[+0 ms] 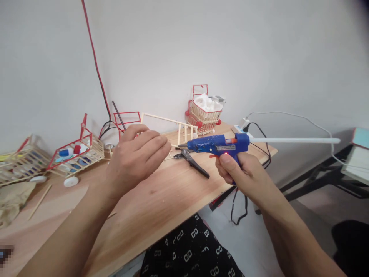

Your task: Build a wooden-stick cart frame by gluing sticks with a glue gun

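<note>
My right hand (pixel 242 169) is wrapped round the handle of a blue hot glue gun (pixel 209 144), which has a long white glue stick (pixel 294 141) out of its back end. The gun's nozzle points left, close to the fingertips of my left hand (pixel 140 154). That left hand is closed on a frame of thin pale wooden sticks (pixel 164 118), with red bars at its left end; the fingers hide where they grip it. Below the nozzle, black-handled pliers (pixel 196 164) lie on the wooden table (pixel 150 204).
A small stick cart (pixel 204 115) with white filling stands against the wall. Two more loaded carts, one edged in red (pixel 76 156), are at the left, near a white wheel (pixel 71 181), a loose stick (pixel 40 202) and tan cloth (pixel 14 198). Cables run by a power strip (pixel 242 130).
</note>
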`<state>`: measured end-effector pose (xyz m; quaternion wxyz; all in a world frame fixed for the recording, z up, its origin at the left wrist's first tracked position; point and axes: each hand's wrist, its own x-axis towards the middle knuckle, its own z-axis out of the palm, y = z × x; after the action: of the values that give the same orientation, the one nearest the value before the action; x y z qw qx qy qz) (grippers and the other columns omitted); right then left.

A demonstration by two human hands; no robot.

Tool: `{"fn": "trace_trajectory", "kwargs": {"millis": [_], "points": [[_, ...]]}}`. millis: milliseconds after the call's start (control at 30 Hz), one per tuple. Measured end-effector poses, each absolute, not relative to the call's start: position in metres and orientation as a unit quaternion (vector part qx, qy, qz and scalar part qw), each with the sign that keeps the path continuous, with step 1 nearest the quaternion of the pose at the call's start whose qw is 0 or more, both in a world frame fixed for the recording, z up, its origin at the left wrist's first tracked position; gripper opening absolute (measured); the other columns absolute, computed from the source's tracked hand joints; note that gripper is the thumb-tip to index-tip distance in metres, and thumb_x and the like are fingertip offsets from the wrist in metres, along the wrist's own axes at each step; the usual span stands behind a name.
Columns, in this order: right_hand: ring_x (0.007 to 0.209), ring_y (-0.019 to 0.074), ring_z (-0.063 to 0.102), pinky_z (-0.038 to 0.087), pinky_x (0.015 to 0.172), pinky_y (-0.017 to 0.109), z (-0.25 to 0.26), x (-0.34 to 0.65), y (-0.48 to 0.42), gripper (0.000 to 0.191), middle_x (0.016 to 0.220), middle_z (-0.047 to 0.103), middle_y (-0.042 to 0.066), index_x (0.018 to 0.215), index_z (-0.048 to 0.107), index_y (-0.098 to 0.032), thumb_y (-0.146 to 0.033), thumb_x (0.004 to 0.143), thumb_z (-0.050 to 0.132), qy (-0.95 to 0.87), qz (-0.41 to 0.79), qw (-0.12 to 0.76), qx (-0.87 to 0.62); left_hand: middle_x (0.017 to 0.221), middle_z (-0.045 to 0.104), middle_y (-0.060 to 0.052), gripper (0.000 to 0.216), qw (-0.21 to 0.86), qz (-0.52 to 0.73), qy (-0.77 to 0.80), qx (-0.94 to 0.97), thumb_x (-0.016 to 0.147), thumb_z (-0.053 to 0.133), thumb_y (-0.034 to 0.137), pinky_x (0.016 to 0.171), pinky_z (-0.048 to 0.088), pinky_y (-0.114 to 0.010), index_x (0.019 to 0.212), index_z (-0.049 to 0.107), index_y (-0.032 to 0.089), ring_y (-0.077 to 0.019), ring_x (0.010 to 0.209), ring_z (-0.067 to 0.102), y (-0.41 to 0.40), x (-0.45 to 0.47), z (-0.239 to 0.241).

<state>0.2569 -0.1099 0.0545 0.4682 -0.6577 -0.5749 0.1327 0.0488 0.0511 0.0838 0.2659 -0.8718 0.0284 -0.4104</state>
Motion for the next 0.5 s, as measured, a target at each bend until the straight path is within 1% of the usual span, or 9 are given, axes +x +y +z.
{"fn": "trace_trajectory", "kwargs": {"millis": [167, 333, 500], "points": [[0.054, 0.0128, 0.039, 0.033, 0.051, 0.028, 0.0544, 0.257, -0.1105, 0.045, 0.056, 0.04, -0.001, 0.063, 0.042, -0.021, -0.054, 0.093, 0.04, -0.573, 0.125, 0.476, -0.655, 0.092, 0.071, -0.005, 0.017, 0.26, -0.407, 0.028, -0.875, 0.091, 0.048, 0.012, 0.079, 0.047, -0.042, 0.098, 0.06, 0.022, -0.0193, 0.088, 0.065, 0.0525, 0.0475, 0.0836], [0.055, 0.0122, 0.038, 0.033, 0.052, 0.028, 0.0525, 0.2581, -0.1101, 0.045, 0.057, 0.039, -0.001, 0.061, 0.037, -0.021, -0.053, 0.093, 0.04, -0.575, 0.132, 0.472, -0.655, 0.091, 0.071, -0.005, 0.019, 0.256, -0.41, 0.027, -0.875, 0.091, 0.046, 0.012, 0.078, 0.047, -0.042, 0.099, 0.06, 0.022, -0.0193, 0.086, 0.065, 0.0515, 0.0486, 0.0845], [0.054, 0.0127, 0.037, 0.031, 0.049, 0.028, 0.0533, 0.2565, -0.1106, 0.046, 0.056, 0.038, -0.001, 0.06, 0.037, -0.022, -0.056, 0.091, 0.042, -0.569, 0.135, 0.49, -0.647, 0.09, 0.071, -0.005, 0.016, 0.263, -0.416, 0.036, -0.87, 0.09, 0.048, 0.011, 0.077, 0.047, -0.041, 0.097, 0.06, 0.021, -0.0196, 0.086, 0.065, 0.0503, 0.05, 0.0847]]}}
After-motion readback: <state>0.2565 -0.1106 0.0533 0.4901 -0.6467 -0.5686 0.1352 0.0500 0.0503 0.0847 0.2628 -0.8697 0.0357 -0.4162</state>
